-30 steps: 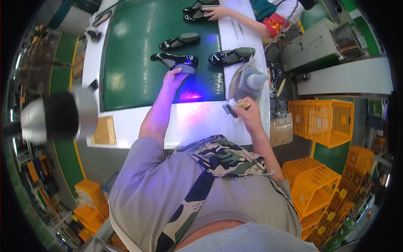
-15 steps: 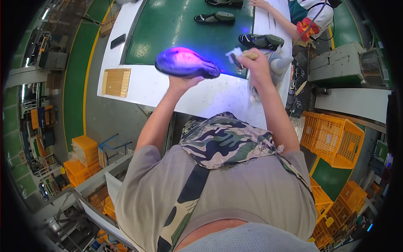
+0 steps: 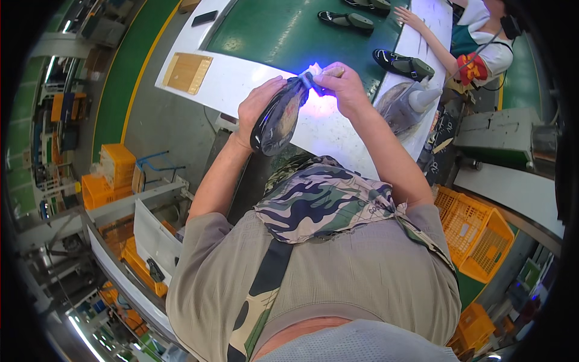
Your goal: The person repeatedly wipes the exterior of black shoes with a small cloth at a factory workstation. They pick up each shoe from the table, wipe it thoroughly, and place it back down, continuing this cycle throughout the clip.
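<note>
Glossy black, the shoe (image 3: 278, 117) is held up off the white tabletop (image 3: 241, 78) in the worker's left hand (image 3: 256, 111), fingers wrapped around its middle with the sole side toward the camera; the right hand (image 3: 345, 90) is pinched on a small pale tool (image 3: 329, 71) pressed to the shoe's upper tip, where a violet-blue glow (image 3: 316, 99) spills over the surface below; whether the tool itself gives off the light cannot be told from this angle; the step in hand appears to be close work on the toe or heel end of the shoe, an inspection or a marking, about midway through; the next move would seem to call for a steady left grip while the right hand works along the edge, then a clear spot on the green belt (image 3: 283, 33) to set the shoe down; more dark shoes (image 3: 403, 63) lie on that belt, well apart from the one held; a grey cone-tipped bottle (image 3: 416, 99) stands at the tabletop's right edge; a co-worker's arm (image 3: 425, 36) reaches in beyond it; orange crates (image 3: 476, 235) sit on the floor to the right; a camouflage cloth (image 3: 325, 199) hangs at the worker's chest.
</note>
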`<state>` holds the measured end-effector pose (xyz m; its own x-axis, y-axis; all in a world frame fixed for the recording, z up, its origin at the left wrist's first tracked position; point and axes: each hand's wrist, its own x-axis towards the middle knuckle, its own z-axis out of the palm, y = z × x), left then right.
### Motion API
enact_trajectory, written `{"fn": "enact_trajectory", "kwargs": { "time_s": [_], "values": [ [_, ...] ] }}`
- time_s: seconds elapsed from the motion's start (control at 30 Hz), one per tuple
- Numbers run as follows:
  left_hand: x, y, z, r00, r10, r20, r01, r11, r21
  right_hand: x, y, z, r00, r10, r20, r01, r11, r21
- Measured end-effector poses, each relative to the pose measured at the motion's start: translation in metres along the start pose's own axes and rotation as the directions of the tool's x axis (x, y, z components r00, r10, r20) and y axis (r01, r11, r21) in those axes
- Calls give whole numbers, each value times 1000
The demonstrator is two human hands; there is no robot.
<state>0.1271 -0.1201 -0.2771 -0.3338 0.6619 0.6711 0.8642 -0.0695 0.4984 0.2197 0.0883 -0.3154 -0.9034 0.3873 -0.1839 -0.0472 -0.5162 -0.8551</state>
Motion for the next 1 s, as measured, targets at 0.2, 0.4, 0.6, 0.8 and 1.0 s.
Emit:
{"fn": "enact_trajectory", "kwargs": {
  "time_s": [0.2,0.4,0.6,0.8,1.0],
  "values": [
    [-26,17,-9,995,-97,-36,100,990,96,-23,-19,34,983,44,179,-45,999,1],
    [-35,58,-22,931,-364,-8,362,924,124,-34,-41,66,919,-80,385,120,990,-79],
    [-77,57,-44,690,-709,147,698,705,126,-30,-39,102,857,-150,493,331,894,-303],
    [-111,55,-81,640,-729,242,762,642,-84,-24,-16,146,703,-316,637,673,584,-454],
    [-162,56,-124,535,-770,346,816,366,-447,-30,34,190,615,-191,765,697,585,-414]
  ]
}}
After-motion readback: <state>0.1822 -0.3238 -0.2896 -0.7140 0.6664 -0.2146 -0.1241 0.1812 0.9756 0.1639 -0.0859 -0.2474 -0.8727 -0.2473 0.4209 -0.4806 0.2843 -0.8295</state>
